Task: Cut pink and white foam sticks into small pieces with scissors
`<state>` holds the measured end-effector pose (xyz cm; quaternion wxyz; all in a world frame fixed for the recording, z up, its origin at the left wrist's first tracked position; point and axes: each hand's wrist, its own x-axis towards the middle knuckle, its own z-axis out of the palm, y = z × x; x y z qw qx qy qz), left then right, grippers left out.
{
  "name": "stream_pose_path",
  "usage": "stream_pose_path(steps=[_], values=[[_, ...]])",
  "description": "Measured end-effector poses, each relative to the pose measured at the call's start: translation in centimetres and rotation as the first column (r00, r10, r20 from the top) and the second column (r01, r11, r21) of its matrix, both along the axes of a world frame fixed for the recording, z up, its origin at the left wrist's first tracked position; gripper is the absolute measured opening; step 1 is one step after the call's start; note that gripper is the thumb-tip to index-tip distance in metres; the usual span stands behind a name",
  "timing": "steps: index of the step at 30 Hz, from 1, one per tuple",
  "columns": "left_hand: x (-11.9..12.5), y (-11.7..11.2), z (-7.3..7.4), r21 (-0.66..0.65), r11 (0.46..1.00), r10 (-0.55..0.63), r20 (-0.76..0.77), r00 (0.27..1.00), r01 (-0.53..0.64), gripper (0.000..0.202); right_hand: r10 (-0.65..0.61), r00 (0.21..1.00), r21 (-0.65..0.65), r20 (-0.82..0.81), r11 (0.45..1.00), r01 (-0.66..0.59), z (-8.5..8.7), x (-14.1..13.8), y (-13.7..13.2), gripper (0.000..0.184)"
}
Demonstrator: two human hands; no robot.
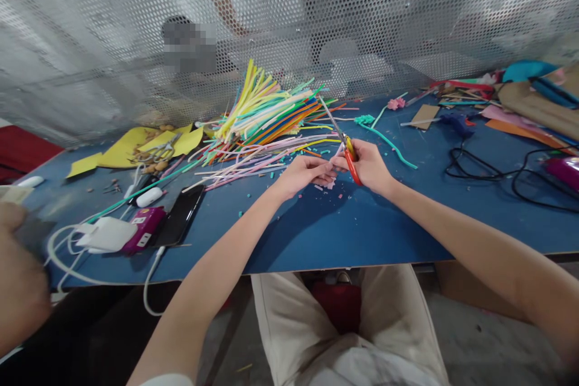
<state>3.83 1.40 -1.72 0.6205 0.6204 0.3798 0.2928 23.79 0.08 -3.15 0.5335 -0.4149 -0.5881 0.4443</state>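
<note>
My right hand (373,166) grips a pair of scissors (351,164) with red and yellow handles, its blades pointing up and away to the left. Close beside it, my left hand (305,175) is closed in a pinch on a pale pink pipe cleaner (338,153), whose upper end shows between the two hands. The rest of that piece is hidden by my fingers. Small pink clippings (330,185) lie on the table under my hands. Just behind is a large heap of coloured pipe cleaners (271,114), with loose pink stems (244,169) in front of it.
A black phone (181,217), purple power block (143,229) and white cables lie left. Right are a teal pipe-cleaner piece (393,148), glue gun (456,123) and black cord (479,172). A perforated metal screen (384,6) stands behind. Another person's hand (20,277) is at far left.
</note>
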Motion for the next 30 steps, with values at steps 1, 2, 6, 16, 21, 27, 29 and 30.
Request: stream_pose_path(steps=[1,2,6,16,21,27,29,30], values=[[0.0,0.1,0.0,0.025,0.999,0.022,0.011,1.0,-0.023,0.045,-0.019,1.0,0.021,0.022,1.0,0.019,0.0,0.1,0.1,0.041],[0.0,0.1,0.1,0.055,0.997,0.053,0.029,0.998,-0.055,0.044,-0.046,0.998,0.047,0.047,0.998,0.043,0.1,0.3,0.1,0.043],[-0.3,0.5,0.5,0.171,0.96,0.197,0.145,0.97,-0.221,0.041,-0.097,0.984,0.051,0.152,0.995,0.09,0.8,1.4,0.4,0.05],[-1.0,1.3,0.9,0.243,0.873,0.329,0.345,0.879,-0.422,0.033,-0.003,0.743,-0.02,0.669,1.0,0.022,0.5,3.7,1.3,0.051],[-1.0,1.1,0.9,0.271,0.904,0.262,0.257,0.93,-0.329,0.032,0.101,0.735,-0.022,0.671,0.993,-0.117,1.0,3.3,0.7,0.048],[-1.1,0.7,1.2,0.306,0.922,0.184,0.187,0.965,-0.235,0.025,0.322,0.736,-0.134,0.596,0.943,-0.304,2.3,2.9,-0.5,0.048],[-1.2,0.6,1.5,0.31,0.925,0.167,0.192,0.967,-0.221,0.024,0.365,0.747,-0.143,0.556,0.927,-0.347,2.4,2.9,-0.7,0.047],[-1.3,0.5,1.6,0.31,0.925,0.162,0.195,0.967,-0.218,0.024,0.381,0.753,-0.141,0.537,0.92,-0.365,2.4,2.9,-0.7,0.046]])
